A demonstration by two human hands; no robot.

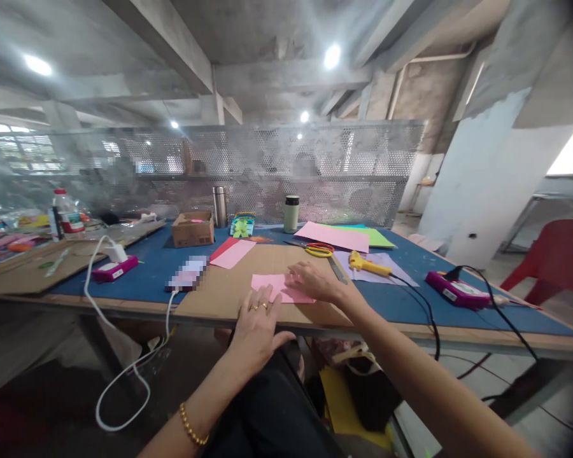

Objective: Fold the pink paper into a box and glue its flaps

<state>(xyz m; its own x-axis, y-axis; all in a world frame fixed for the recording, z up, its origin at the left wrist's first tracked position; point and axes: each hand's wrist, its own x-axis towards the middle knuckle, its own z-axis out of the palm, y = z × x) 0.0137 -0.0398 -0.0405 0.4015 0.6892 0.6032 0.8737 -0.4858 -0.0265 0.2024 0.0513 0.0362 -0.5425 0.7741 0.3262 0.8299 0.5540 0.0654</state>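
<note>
A small pink paper sheet (279,287) lies on a brown cardboard sheet (229,280) at the table's near edge. My left hand (256,321) rests at the cardboard's front edge with its fingers stretched flat, their tips touching the pink paper's near left corner. It wears rings and a bead bracelet. My right hand (314,282) lies flat on the pink paper's right part, fingers spread and pressing down. Neither hand holds anything.
Yellow-and-red scissors (321,250), a yellow glue gun (367,264) with a black cord, coloured paper sheets (337,236), a cardboard box (193,229), two flasks, a phone with a white cable (187,275) and magenta devices (456,291) sit on the blue table. A red chair (556,254) stands right.
</note>
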